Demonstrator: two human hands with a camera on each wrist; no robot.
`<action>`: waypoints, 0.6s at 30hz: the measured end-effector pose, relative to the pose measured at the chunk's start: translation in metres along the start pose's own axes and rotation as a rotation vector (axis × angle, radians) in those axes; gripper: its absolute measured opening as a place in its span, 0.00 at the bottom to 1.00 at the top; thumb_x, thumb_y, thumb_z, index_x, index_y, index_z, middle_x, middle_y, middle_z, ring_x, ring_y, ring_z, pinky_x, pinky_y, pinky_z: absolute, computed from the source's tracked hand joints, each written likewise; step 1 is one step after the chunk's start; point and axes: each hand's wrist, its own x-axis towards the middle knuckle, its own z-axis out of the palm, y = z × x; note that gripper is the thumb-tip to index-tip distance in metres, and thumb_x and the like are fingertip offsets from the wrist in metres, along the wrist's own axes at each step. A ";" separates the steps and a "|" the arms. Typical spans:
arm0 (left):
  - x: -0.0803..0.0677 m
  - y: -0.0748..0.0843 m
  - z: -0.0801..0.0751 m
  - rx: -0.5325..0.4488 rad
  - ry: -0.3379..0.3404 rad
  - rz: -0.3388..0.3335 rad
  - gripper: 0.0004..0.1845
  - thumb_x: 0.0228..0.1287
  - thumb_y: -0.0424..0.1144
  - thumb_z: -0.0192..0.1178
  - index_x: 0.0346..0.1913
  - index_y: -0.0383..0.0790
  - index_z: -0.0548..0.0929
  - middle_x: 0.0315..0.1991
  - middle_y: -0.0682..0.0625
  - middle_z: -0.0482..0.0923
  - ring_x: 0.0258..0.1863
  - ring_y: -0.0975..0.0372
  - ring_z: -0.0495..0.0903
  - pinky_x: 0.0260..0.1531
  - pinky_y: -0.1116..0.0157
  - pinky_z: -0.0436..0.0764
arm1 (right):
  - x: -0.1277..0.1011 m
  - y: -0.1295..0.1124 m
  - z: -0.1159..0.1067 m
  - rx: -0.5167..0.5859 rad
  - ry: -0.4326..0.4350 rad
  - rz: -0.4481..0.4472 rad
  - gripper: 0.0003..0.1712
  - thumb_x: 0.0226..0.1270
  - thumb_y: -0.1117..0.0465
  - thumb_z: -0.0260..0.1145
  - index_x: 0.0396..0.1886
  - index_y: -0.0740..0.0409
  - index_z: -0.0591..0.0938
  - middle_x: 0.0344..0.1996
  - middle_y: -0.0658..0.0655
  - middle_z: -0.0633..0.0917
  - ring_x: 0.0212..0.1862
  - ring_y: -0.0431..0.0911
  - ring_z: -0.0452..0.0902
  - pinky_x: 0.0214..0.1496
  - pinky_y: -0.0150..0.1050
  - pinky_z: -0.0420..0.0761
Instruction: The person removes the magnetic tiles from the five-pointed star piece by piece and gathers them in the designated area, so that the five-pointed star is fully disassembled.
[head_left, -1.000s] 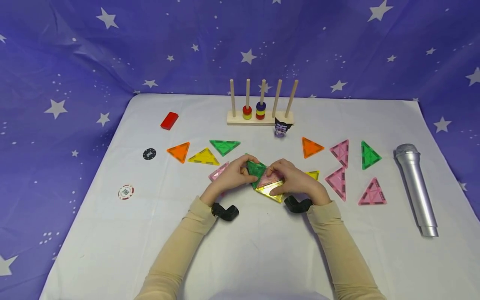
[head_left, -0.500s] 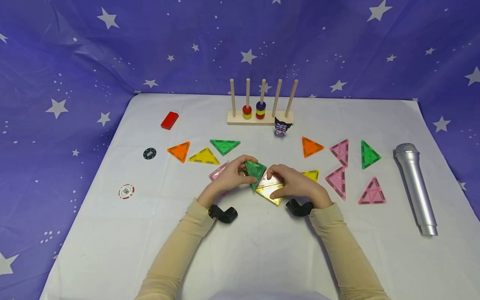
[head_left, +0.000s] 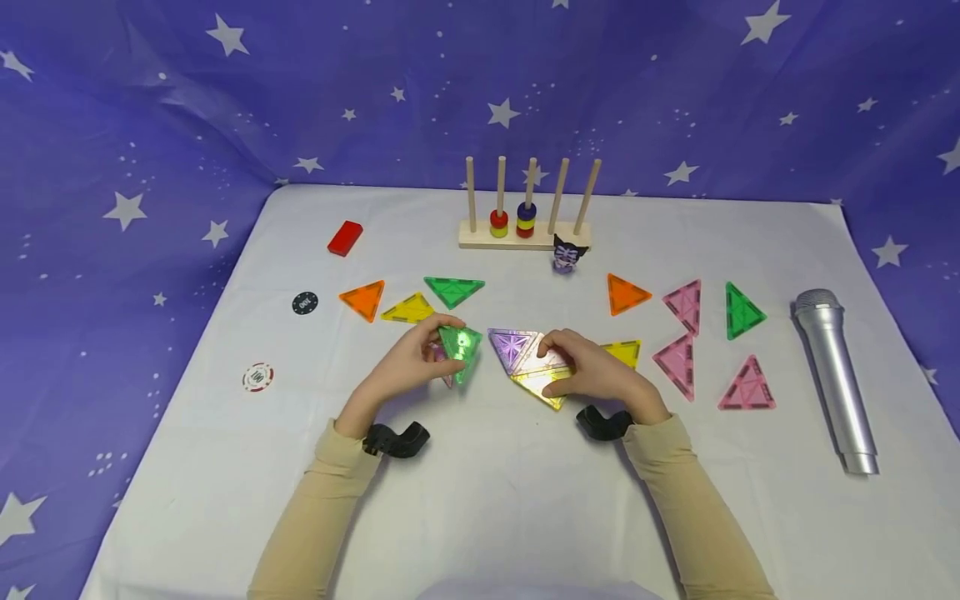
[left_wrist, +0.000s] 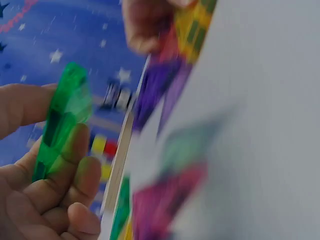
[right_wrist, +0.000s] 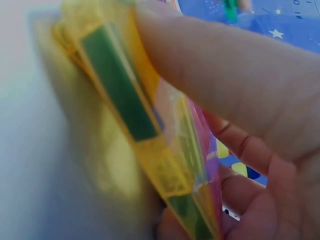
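Note:
My left hand [head_left: 408, 362] pinches a green triangular magnetic tile [head_left: 463, 343] between thumb and fingers. In the left wrist view that green tile [left_wrist: 62, 117] is tilted up off the table. A pink tile [head_left: 441, 354] lies partly hidden behind this hand. At the middle, a purple triangular tile [head_left: 512, 346] lies against a pink tile [head_left: 534, 360] and a yellow tile [head_left: 538, 385], edge to edge. My right hand [head_left: 592, 367] grips the pink and yellow tiles. The right wrist view has its thumb [right_wrist: 215, 75] on the yellow tile [right_wrist: 165, 165], with fingers on the far side.
Loose triangles lie left, including an orange tile [head_left: 363, 300], and right, including a pink tile [head_left: 748, 385]. Behind stand a peg rack [head_left: 525, 240] with rings and a small figurine [head_left: 566, 254]. A silver microphone [head_left: 836, 379], poker chips [head_left: 258, 377] and a red block [head_left: 345, 238] lie outward.
My left hand has moved left with the green tile, away from the joined tiles. The purple tile now shows where the green one was. My right hand stays nearly still.

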 end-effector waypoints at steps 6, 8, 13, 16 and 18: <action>-0.040 -0.019 -0.032 0.029 0.038 -0.105 0.27 0.52 0.34 0.66 0.55 0.36 0.67 0.32 0.44 0.74 0.22 0.56 0.64 0.23 0.68 0.64 | -0.002 0.003 0.001 0.045 0.000 0.023 0.26 0.48 0.59 0.73 0.44 0.57 0.70 0.46 0.56 0.71 0.50 0.50 0.63 0.58 0.47 0.61; -0.048 -0.025 -0.040 0.032 0.049 -0.139 0.26 0.54 0.35 0.65 0.54 0.36 0.66 0.32 0.44 0.72 0.25 0.56 0.65 0.26 0.67 0.65 | -0.002 0.004 0.001 0.060 -0.002 0.024 0.26 0.48 0.59 0.73 0.44 0.57 0.70 0.47 0.56 0.71 0.51 0.50 0.63 0.59 0.48 0.60; -0.059 -0.034 -0.050 0.054 0.057 -0.180 0.24 0.58 0.35 0.61 0.54 0.35 0.64 0.30 0.45 0.66 0.29 0.58 0.65 0.27 0.68 0.65 | -0.002 0.006 0.001 0.091 -0.012 0.019 0.26 0.48 0.60 0.73 0.45 0.57 0.70 0.48 0.56 0.71 0.52 0.50 0.63 0.60 0.48 0.59; -0.059 -0.035 -0.051 0.125 0.047 -0.152 0.22 0.58 0.34 0.60 0.53 0.34 0.65 0.26 0.46 0.65 0.24 0.59 0.64 0.24 0.68 0.65 | -0.001 0.007 0.001 0.103 -0.017 0.009 0.25 0.48 0.60 0.73 0.44 0.56 0.70 0.48 0.56 0.71 0.52 0.50 0.63 0.60 0.48 0.59; -0.058 -0.034 -0.051 0.199 0.048 -0.133 0.21 0.58 0.33 0.60 0.52 0.34 0.67 0.24 0.47 0.66 0.22 0.60 0.64 0.22 0.68 0.65 | 0.001 0.007 0.002 0.109 -0.016 -0.004 0.25 0.48 0.60 0.73 0.44 0.56 0.70 0.47 0.56 0.71 0.51 0.50 0.63 0.59 0.47 0.60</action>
